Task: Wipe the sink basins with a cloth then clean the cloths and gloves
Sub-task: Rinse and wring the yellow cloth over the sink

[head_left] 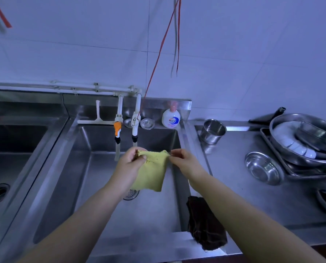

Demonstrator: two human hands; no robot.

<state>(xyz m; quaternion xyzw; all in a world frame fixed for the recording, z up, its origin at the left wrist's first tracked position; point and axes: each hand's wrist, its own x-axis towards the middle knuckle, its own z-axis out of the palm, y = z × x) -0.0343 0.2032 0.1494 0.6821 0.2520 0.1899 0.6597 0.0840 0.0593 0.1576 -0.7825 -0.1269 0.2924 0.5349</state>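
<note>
I hold a yellow cloth (152,171) spread out over the middle sink basin (94,186). My left hand (131,164) grips its upper left corner, and my right hand (181,160) pinches its upper right corner. The cloth hangs down in front of the drain strainer (130,194). A dark brown cloth (205,224) is draped over the basin's right rim. A second basin (10,152) lies to the left. No gloves are in view.
Two taps (117,130) (135,128) hang over the basin's back edge, beside a white squeegee (96,118) and a soap bottle (171,118). On the right counter stand a steel cup (212,131), a steel bowl (262,168) and a tray with stacked pans (306,141).
</note>
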